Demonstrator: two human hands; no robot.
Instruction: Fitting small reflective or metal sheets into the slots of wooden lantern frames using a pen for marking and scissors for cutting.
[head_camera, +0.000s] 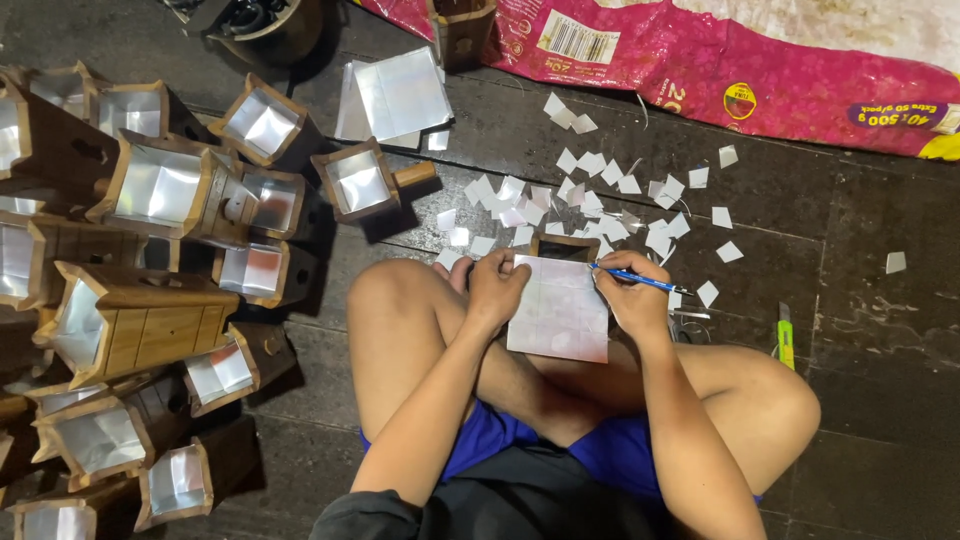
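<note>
I sit cross-legged on a dark wooden floor. A square silvery sheet (560, 308) lies over a small wooden box (565, 246) resting on my legs. My left hand (494, 283) presses down the sheet's left edge with curled fingers. My right hand (630, 291) holds a blue pen (640, 279) with its tip on the sheet's upper right edge. Faint grid lines show on the sheet.
Several wooden boxes lined with silver foil (150, 260) are piled at the left. Many small cut white squares (600, 200) litter the floor ahead. A stack of silvery sheets (398, 96) lies farther back. A yellow-green utility knife (786, 338) lies at right. A pink plastic bag (720, 60) spans the top.
</note>
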